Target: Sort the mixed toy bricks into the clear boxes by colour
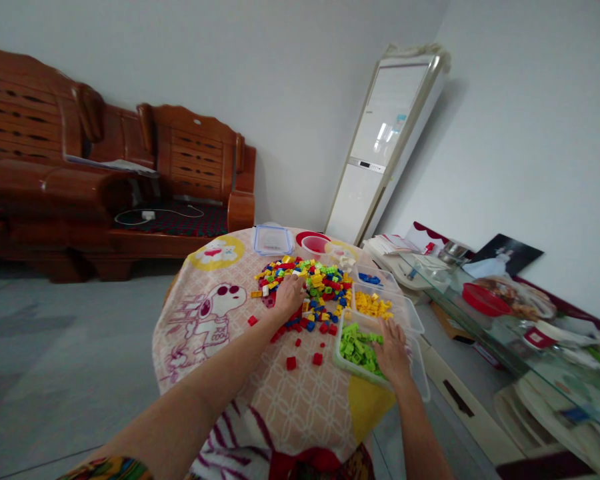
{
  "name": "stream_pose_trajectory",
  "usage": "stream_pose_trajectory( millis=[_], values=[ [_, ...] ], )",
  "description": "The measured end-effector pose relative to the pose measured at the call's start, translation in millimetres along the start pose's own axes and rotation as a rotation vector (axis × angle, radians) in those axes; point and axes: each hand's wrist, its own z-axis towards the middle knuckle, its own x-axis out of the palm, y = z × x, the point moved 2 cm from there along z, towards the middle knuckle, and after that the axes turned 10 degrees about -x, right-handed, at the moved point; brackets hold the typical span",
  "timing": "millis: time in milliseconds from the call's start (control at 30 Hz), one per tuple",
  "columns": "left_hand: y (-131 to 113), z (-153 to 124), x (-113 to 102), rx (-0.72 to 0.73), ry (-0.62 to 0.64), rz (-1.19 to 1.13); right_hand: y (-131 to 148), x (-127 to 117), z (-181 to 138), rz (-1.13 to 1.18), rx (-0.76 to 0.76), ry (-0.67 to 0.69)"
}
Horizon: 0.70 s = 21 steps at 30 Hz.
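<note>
My left hand (290, 295) reaches into a mixed pile of toy building bricks (325, 283) in red, yellow, blue, green and white. Its fingers point down among the bricks, and their tips are hidden, so I cannot tell whether they grip one. My right hand (394, 348) lies over the right side of a clear plastic box of green bricks (357, 347), fingers stretched and apart. Just beyond that box stands a clear container of yellow bricks (373, 305). Behind it, another clear container holds blue bricks (369, 279).
Loose red bricks (291, 363) lie on the patterned tablecloth (300, 400) near me. A clear lid with a blue rim (273, 240) and a pink round bowl (315, 245) sit at the table's far edge. A cluttered glass-topped cabinet (500, 333) stands close on the right.
</note>
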Motion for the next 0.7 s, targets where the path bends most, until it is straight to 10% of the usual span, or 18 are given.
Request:
stream_pose_trajectory(
  millis=[433, 567, 700],
  values=[
    [1, 9, -12, -0.046, 0.238, -0.344, -1, 3, -1, 0.031, -0.073, -0.060],
    [-22, 15, 3, -0.008, 0.365, -0.397, -2, 4, 0, 0.024, -0.038, -0.053],
    [-62, 37, 7, 0.002, 0.216, -0.490, 0, 4, 0, -0.002, 0.009, -0.014]
  ],
)
